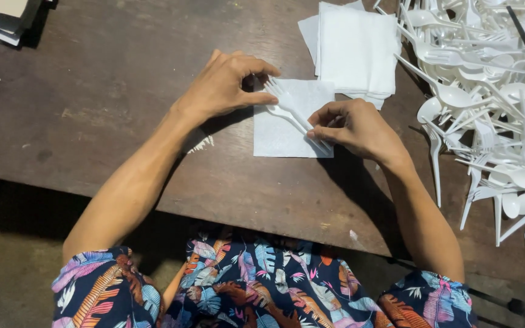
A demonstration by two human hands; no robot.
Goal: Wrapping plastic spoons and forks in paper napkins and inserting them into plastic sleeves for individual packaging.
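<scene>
Head view: white plastic fork (287,104) laid diagonally on napkin (284,130), mid-table. Left hand (226,85) curled, fingertips pinning tines to steady it. Right hand (353,127) pinching handle end and napkin edge. Napkin stack (353,48), cutlery pile (493,91) within reach.

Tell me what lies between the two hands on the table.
In the head view, a white plastic fork lies on a white napkin between the left hand and the right hand; both hands touch it.

Wooden table (104,91): napkins (356,48), plastic cutlery (493,91).
</scene>
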